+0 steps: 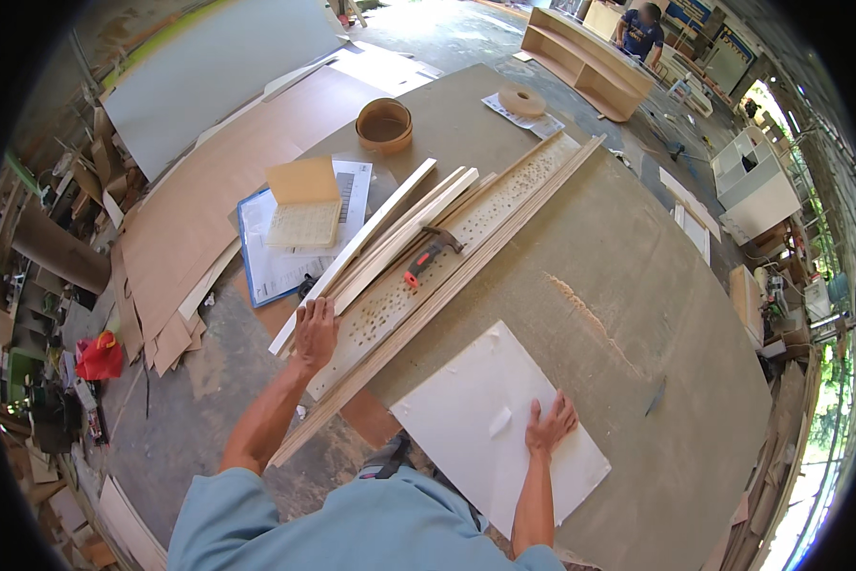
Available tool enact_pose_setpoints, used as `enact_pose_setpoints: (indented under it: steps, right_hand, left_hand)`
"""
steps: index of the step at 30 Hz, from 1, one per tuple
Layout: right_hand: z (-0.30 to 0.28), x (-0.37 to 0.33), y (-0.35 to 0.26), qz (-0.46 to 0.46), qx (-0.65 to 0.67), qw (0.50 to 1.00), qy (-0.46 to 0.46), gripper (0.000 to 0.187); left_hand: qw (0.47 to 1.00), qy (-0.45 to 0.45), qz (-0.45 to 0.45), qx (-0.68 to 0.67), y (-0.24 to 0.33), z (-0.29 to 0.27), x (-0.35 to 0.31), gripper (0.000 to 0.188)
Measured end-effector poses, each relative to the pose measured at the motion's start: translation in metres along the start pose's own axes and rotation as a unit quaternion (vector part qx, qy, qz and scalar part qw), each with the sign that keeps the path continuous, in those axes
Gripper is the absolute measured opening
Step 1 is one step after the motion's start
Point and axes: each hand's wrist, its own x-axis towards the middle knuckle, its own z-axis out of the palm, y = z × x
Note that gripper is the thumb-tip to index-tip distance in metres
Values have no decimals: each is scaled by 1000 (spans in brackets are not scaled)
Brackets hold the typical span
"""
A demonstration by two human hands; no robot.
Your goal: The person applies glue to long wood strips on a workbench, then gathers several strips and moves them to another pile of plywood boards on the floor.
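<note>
My left hand [316, 333] rests on the near ends of white-faced wooden strips [366, 244], its fingers stretched out over them. Flat on a white square panel [476, 390], my right hand [552, 428] has its fingers spread and the thumb apart. A small pale scrap [500, 421] lies on the panel beside that hand. Between the strips and several long thin wood strips [466, 276] runs a long board dotted with holes [380, 319]. A hammer with a black and red handle [430, 259] lies across this board.
The pieces lie on a large grey-brown worktable [628, 285]. Left of the strips are papers on a blue clipboard [257, 257] and an opened box [304, 224]. Farther back are rolls of edging tape [384, 126]. Beyond the table, a person [640, 36] stands near a wooden cabinet [585, 67].
</note>
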Motion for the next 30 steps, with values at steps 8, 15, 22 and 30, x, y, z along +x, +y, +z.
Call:
enact_pose_setpoints:
  steps: [8, 15, 22, 30]
  right_hand:
    - [15, -12, -73, -83, 107, 988, 72, 46]
    - [40, 1, -306, 7, 326, 939, -111, 61]
    - [58, 19, -339, 289, 296, 893, -176, 84]
    - [38, 21, -326, 183, 319, 900, -232, 74]
  left_hand:
    - [999, 41, -25, 4, 10, 24, 0, 39]
    - [997, 27, -71, -26, 19, 11, 10, 40]
    - [992, -54, -109, -43, 20, 12, 20, 43]
    - [969, -66, -165, -173, 17, -8, 17, 42]
